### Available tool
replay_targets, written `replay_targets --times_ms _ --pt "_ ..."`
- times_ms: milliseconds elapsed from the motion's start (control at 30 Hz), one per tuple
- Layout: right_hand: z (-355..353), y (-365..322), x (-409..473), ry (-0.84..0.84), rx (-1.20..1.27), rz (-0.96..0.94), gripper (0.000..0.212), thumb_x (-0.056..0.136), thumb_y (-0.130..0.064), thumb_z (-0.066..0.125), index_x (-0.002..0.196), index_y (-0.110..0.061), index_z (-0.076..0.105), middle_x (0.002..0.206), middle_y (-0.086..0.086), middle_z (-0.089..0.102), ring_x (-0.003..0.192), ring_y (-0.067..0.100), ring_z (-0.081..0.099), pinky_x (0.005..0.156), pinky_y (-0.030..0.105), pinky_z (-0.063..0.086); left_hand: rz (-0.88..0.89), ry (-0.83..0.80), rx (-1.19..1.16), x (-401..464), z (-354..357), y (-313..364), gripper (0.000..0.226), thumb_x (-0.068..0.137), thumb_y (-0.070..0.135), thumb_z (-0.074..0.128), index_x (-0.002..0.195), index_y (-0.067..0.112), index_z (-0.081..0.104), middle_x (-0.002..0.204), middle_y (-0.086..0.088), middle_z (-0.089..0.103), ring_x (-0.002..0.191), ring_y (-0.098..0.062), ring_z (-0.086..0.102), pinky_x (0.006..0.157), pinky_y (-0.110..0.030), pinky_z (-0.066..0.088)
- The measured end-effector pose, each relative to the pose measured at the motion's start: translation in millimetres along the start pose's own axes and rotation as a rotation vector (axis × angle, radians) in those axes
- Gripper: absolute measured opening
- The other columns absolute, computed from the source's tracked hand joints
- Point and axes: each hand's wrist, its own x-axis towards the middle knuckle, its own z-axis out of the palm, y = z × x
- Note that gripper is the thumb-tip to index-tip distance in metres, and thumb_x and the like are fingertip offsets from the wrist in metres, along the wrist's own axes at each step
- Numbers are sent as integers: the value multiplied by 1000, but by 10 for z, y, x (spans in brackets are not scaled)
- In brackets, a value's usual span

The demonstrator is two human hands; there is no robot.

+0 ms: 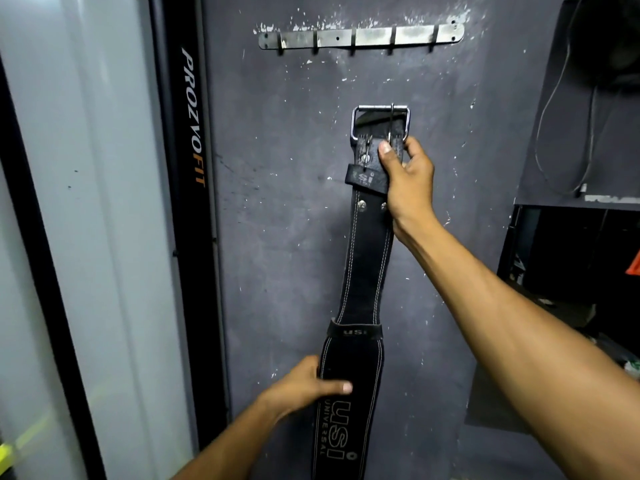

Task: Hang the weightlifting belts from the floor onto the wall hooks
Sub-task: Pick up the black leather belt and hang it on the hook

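Observation:
A black leather weightlifting belt [363, 265] with white stitching hangs upright in front of a dark grey wall. Its steel buckle [380, 120] points up. My right hand [407, 178] grips the belt just under the buckle, thumb across the front. My left hand [308, 386] grips the wide lower part by its left edge, thumb lying over the face above the printed lettering. A metal hook rail [360, 38] with several bare hooks is fixed to the wall well above the buckle. The belt's lower end runs out of view.
A black frame post [192, 133] with lettering stands left of the wall panel, beside a pale panel [86, 202]. At the right is a dark recess with hanging cables [554, 133] and a shelf [581, 202].

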Motion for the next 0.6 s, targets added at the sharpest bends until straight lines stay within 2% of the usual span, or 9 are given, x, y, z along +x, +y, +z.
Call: replay_targets --times_ms 100,133,200,267,333,367,433,533,600 --pt "-49 141 -102 -19 -1 41 17 102 -6 61 119 -6 62 110 14 71 100 25 66 102 58 53 137 79 -97 95 -126 679 41 94 10 72 132 6 58 101 16 78 98 1 71 87 -12 51" --pt "-50 184 -149 -30 1 47 17 102 -6 61 120 -5 62 110 15 71 99 25 66 101 56 54 172 113 -129 129 -169 908 37 98 14 67 133 6 56 94 18 75 92 2 68 84 -12 49" --pt "-43 271 -253 -56 -14 45 19 102 -7 63 120 -7 63 109 13 73 96 21 69 95 46 58 237 137 -222 175 -231 1323 24 103 23 59 124 13 58 94 15 73 89 0 66 83 -21 50" --pt "-37 361 -346 -82 -50 42 18 101 -11 65 119 -9 66 107 9 76 93 15 71 91 38 58 307 171 -326 210 -257 1669 26 106 29 53 124 11 59 109 2 76 97 -8 71 90 -29 56" --pt "-42 449 -429 -80 -106 33 18 100 -14 67 116 -7 69 106 7 77 93 13 70 92 38 57 371 240 -396 213 -265 1930 37 107 27 50 135 2 55 132 -17 69 112 -22 68 101 -38 54" --pt "-52 487 -456 -61 -133 31 20 99 -16 67 116 -7 70 106 7 78 93 13 70 92 39 57 394 252 -417 218 -256 2008 39 108 24 49 138 0 53 136 -22 65 114 -25 66 102 -40 53" --pt "-87 527 -469 -16 -164 47 22 98 -20 68 118 -9 71 106 5 78 92 12 70 92 39 57 414 249 -497 237 -220 2058 39 107 17 47 140 -4 51 138 -27 60 115 -29 64 103 -41 52" --pt "-155 576 -520 -19 -170 68 21 97 -22 70 116 -16 73 104 -1 80 92 13 73 93 42 58 396 177 -736 242 -97 2093 49 105 20 46 144 -10 44 148 -34 48 135 -46 50 120 -54 37" --pt "-147 605 -605 -57 -171 84 18 97 -23 70 114 -19 74 104 0 81 96 19 76 97 48 59 428 240 -768 292 -44 2148 45 107 21 45 138 -12 49 139 -36 55 128 -47 57 115 -54 43"
